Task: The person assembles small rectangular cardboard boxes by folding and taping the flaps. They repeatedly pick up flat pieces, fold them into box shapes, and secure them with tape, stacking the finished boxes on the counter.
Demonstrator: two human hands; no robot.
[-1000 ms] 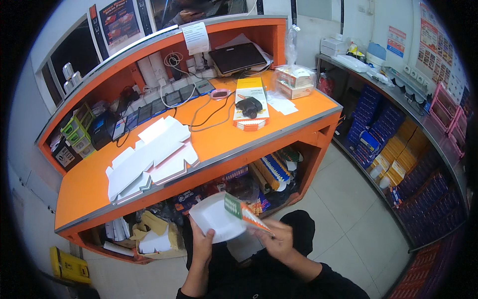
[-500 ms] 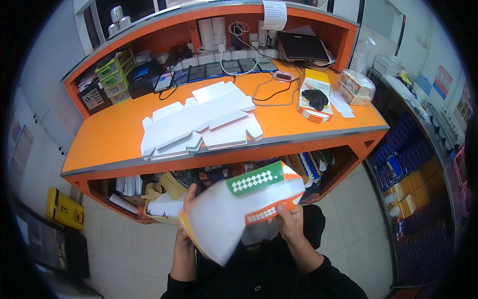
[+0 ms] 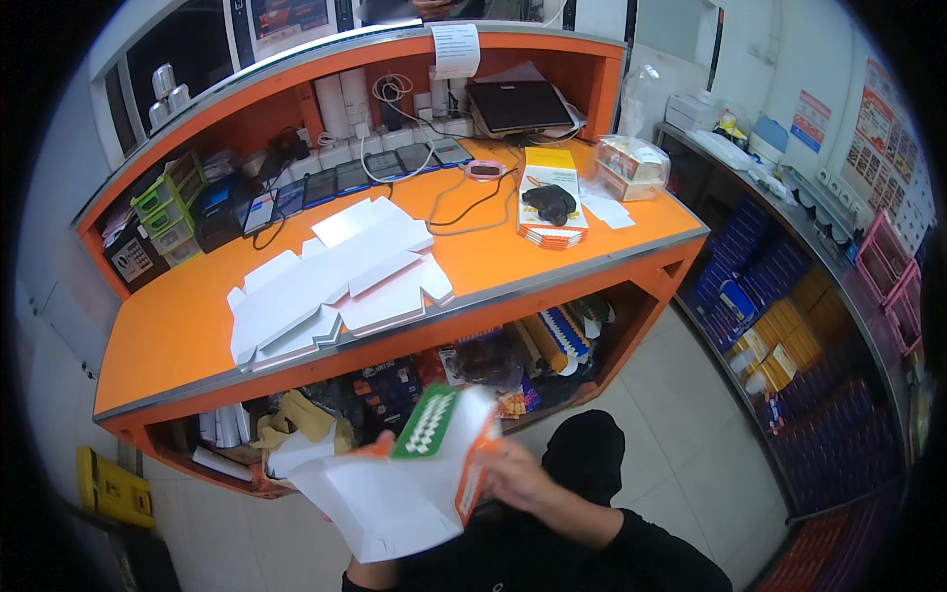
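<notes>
Between my hands is a partly folded cardboard box (image 3: pixel 390 498), white inside with green and orange patterned side panels, held over my lap in front of the desk. My left hand (image 3: pixel 381 443) grips its left part; most of that hand is hidden behind the white cardboard. At the box's right side, my right hand (image 3: pixel 515 476) is closed on the orange panel, slightly blurred. On the orange desk (image 3: pixel 552 271) beyond lies a stack of flat white box blanks (image 3: pixel 330 286). Right of it, a black handheld device (image 3: pixel 549 203) rests on a pile of yellow, white and orange boxes (image 3: pixel 546 163).
Several phones (image 3: pixel 321 185) line the desk's back, with cables in front. Green drawers (image 3: pixel 168 217) stand at left, a plastic-wrapped box (image 3: pixel 629 168) at right. The lower shelf holds packages (image 3: pixel 385 388). A stocked metal rack (image 3: pixel 789 335) runs along the right.
The view has turned rightward, so the desk sits further left. The cardboard box has moved lower and left, and its panels are bent further up. Both hands remain on it.
</notes>
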